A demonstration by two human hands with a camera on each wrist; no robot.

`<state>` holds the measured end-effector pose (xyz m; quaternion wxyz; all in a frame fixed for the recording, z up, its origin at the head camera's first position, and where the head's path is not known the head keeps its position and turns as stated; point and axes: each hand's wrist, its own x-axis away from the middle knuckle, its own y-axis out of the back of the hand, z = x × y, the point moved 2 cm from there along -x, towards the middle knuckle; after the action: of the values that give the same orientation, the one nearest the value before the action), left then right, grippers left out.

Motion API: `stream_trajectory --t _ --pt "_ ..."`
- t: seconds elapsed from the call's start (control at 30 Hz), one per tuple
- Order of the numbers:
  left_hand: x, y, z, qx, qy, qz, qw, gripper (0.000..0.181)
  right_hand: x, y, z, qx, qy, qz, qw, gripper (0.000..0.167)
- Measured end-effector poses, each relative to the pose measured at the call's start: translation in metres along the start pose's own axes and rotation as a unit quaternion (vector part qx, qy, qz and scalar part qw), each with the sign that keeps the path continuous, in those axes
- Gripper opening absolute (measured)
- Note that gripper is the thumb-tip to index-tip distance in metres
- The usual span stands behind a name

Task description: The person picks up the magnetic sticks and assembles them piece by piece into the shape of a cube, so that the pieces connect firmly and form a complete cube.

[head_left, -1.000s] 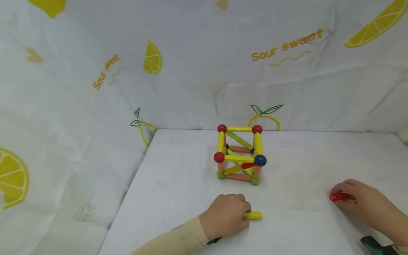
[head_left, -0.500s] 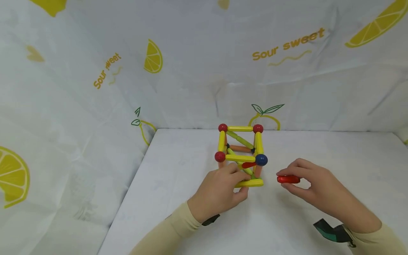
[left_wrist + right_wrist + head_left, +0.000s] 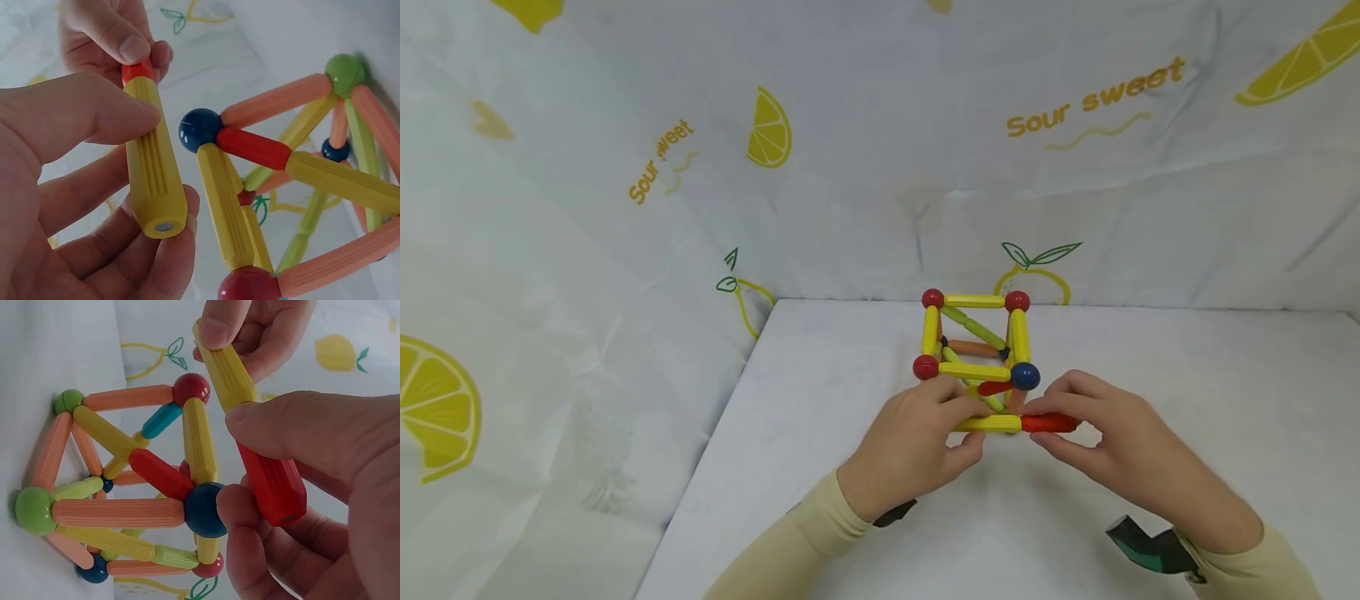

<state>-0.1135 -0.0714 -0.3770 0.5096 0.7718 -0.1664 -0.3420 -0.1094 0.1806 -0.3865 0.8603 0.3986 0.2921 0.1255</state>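
My left hand (image 3: 917, 446) pinches a yellow magnetic rod (image 3: 153, 156) between thumb and fingers, with its metal end tip showing in the left wrist view. A shorter red magnetic rod (image 3: 272, 481) is held by my right hand (image 3: 1116, 442). The two rods meet end to end in one line, just in front of a cube frame. That frame (image 3: 973, 372) is built from yellow, orange, green and red rods. Balls join its corners, among them a dark blue ball (image 3: 1025, 376) and a red ball (image 3: 926, 367). My left hand hides part of its lower front.
The frame stands on a white-covered table (image 3: 820, 375). Behind and to the left hangs a white sheet (image 3: 865, 167) printed with lemons and lettering. Dark straps show at both wrists.
Both hands have come together in front of the frame. The left has moved up with the yellow rod, the right leftward with the red rod, until the rod ends touch.
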Motion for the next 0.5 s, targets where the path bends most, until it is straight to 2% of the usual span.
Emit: stream_trajectory --t 0.17,0.27,0.33,0.4,0.5 --pt "0.001 0.003 -0.002 -0.014 -0.003 -0.003 0.9999 0.025 -0.001 0.001 0.001 0.005 -0.009 0.002 0.9999 0.048" --pt "-0.003 0.010 -0.002 -0.025 -0.008 0.001 0.9996 0.025 -0.008 0.006 -0.001 0.007 -0.002 0.001 1.0000 0.047" --pt "-0.013 0.018 0.000 -0.025 -0.010 0.009 0.9996 0.024 -0.018 0.012 -0.005 0.000 0.007 0.002 1.0000 0.046" --pt "-0.028 0.026 0.005 -0.015 -0.004 0.027 0.9995 0.023 -0.033 0.020 -0.013 -0.008 0.014 0.006 0.9998 0.043" --pt "-0.055 0.033 0.017 0.015 0.029 0.071 0.9969 0.021 -0.059 0.030 -0.025 -0.009 0.018 0.020 0.9996 0.037"
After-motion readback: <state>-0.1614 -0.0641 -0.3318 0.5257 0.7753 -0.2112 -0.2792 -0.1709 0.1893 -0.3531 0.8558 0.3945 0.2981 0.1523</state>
